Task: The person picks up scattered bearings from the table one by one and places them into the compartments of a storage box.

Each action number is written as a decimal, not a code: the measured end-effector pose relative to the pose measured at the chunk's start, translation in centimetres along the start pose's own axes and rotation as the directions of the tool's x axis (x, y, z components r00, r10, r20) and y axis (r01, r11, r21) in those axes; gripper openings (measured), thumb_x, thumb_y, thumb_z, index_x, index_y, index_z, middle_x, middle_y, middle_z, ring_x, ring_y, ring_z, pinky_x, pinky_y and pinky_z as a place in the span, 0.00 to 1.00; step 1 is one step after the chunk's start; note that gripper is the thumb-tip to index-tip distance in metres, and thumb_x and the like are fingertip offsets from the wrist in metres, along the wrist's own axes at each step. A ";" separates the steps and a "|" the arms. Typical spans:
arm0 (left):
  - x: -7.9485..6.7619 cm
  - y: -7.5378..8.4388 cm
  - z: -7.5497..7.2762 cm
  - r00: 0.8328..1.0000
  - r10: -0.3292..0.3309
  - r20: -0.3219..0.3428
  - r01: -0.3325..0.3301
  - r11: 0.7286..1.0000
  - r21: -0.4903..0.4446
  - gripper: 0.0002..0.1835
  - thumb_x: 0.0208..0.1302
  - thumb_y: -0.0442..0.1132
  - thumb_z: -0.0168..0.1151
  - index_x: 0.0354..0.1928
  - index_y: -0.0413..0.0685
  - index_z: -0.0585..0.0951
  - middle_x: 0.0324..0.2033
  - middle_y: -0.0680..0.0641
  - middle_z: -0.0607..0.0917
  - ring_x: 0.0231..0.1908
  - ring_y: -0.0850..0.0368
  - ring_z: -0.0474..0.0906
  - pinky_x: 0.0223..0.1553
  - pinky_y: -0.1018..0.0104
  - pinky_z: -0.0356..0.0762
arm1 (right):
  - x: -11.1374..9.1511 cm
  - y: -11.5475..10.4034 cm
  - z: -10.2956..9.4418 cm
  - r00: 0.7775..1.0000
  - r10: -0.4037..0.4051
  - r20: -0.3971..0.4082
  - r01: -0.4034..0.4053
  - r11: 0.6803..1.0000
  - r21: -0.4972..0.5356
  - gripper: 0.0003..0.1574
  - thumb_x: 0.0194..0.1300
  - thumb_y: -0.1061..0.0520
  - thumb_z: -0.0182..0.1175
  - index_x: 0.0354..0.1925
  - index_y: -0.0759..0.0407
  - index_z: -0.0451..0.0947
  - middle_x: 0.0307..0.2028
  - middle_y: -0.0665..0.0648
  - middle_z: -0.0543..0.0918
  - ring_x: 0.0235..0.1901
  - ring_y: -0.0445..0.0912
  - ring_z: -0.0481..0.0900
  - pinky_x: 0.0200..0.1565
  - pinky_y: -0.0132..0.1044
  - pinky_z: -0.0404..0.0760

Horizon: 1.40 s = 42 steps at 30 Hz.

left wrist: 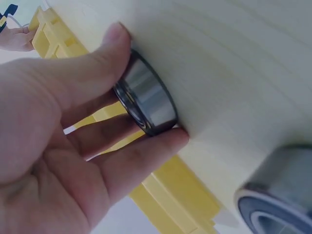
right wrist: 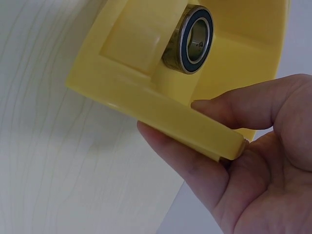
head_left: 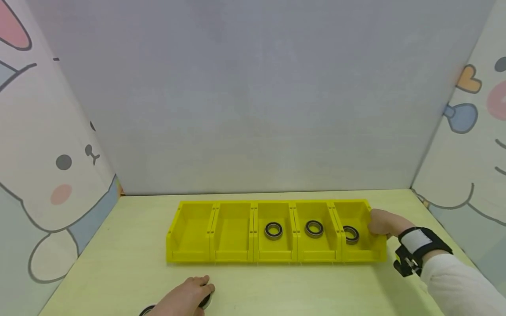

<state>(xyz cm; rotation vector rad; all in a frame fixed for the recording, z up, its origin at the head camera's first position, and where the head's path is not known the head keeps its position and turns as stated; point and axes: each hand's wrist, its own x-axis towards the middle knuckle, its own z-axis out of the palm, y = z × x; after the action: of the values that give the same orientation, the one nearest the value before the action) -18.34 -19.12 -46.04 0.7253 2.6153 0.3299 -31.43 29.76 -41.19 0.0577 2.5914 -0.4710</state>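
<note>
My left hand (head_left: 182, 299) is low at the front of the table, pinching a ball bearing (left wrist: 152, 100) between thumb and fingers. The bearing has a shiny steel outer ring and a dark seal, and the left wrist view shows it tilted close over the tabletop. Another bearing (left wrist: 285, 187) lies nearby, partly cut off. At the far right, my right hand (head_left: 381, 223) grips the side wall of the end yellow bin (right wrist: 161, 114), thumb inside and fingers outside. Inside that bin sits a bearing (right wrist: 196, 41), near the opposite wall.
Several yellow bins stand joined in a row across the table (head_left: 300, 289). A bearing (head_left: 273, 230) sits in the middle bin and another bearing (head_left: 314, 228) in the bin right of it. Behind rises a grey wall (head_left: 253, 109); cartoon-printed panels (head_left: 47, 131) flank both sides.
</note>
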 end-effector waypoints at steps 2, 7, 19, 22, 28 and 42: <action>-0.1 -0.1 -0.1 1.000 0.018 -0.003 -0.018 1.000 0.007 0.20 0.51 0.35 0.70 0.49 0.41 0.80 0.49 0.40 0.80 0.42 0.43 0.76 0.42 0.53 0.76 | 0.0 0.0 0.0 1.000 -0.005 0.003 0.005 1.000 -0.001 0.06 0.61 0.68 0.46 0.37 0.71 0.67 0.28 0.59 0.73 0.27 0.48 0.74 0.26 0.35 0.77; -0.3 -0.1 -1.2 1.000 0.002 0.011 -0.002 1.000 0.031 0.20 0.50 0.39 0.72 0.47 0.48 0.80 0.41 0.50 0.80 0.38 0.55 0.74 0.40 0.60 0.75 | -0.1 -0.1 0.0 1.000 -0.021 0.003 0.021 1.000 -0.013 0.06 0.60 0.68 0.46 0.37 0.71 0.67 0.28 0.59 0.72 0.26 0.47 0.73 0.25 0.33 0.75; 0.2 3.3 -8.0 0.999 -0.052 0.011 0.050 0.992 0.115 0.23 0.50 0.37 0.72 0.51 0.46 0.81 0.41 0.52 0.82 0.38 0.62 0.76 0.44 0.63 0.77 | -0.3 0.0 0.0 0.999 -0.037 0.009 0.037 0.999 -0.010 0.07 0.59 0.68 0.46 0.37 0.71 0.66 0.27 0.58 0.71 0.24 0.46 0.72 0.23 0.31 0.73; 0.9 4.0 -9.8 1.000 -0.015 -0.019 0.018 0.988 0.153 0.24 0.50 0.38 0.72 0.51 0.44 0.81 0.42 0.49 0.82 0.40 0.59 0.76 0.46 0.63 0.76 | -0.3 0.0 0.0 0.999 -0.041 0.010 0.041 0.999 -0.007 0.06 0.59 0.68 0.45 0.36 0.71 0.66 0.26 0.58 0.71 0.24 0.46 0.72 0.23 0.31 0.73; 3.6 4.8 -11.6 0.991 0.086 -0.102 -0.068 0.984 0.166 0.20 0.51 0.35 0.71 0.49 0.43 0.82 0.45 0.46 0.84 0.34 0.60 0.73 0.41 0.66 0.75 | -0.4 -0.2 -0.1 0.999 -0.030 0.015 0.030 1.000 -0.004 0.07 0.58 0.69 0.46 0.37 0.71 0.66 0.27 0.58 0.72 0.25 0.47 0.73 0.24 0.32 0.75; 10.5 3.4 -10.7 0.986 0.092 -0.136 -0.077 0.991 0.113 0.20 0.54 0.34 0.69 0.51 0.42 0.82 0.47 0.46 0.84 0.43 0.55 0.79 0.47 0.61 0.77 | -0.4 -0.1 -0.1 0.999 -0.041 0.017 0.041 0.999 -0.014 0.07 0.58 0.68 0.47 0.37 0.71 0.67 0.28 0.58 0.72 0.25 0.47 0.73 0.25 0.32 0.75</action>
<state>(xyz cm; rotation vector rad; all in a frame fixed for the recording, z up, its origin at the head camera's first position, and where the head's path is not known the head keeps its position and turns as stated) -29.77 -11.87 -38.78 0.8811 2.7579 0.2752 -31.18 29.77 -40.87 -0.0041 2.5832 -0.4662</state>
